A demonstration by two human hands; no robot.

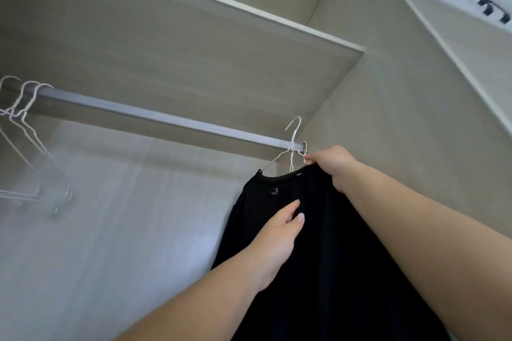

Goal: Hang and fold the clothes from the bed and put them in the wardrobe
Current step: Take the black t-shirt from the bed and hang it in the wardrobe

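Black garment [304, 230] on white wire hanger [292, 147], at rail's right end

The black garment [304, 230] is matt, soft-looking cloth. Its hanger [292, 147] is thin white wire, like the empty hangers [25, 119] at far left. The rail [166, 119] is ribbed silvery metal with a dull sheen. The wardrobe shelf [194, 44] looks like smooth, pale wood-grain laminate.

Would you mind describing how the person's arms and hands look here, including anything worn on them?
Both forearms are bare as far as the frame shows: no sleeves, gloves, watch or bracelets. The left hand has rather long nails with a pale, glossy polish, seen on two fingers. The right hand shows no rings; its nails are mostly hidden. No markings show on either arm.
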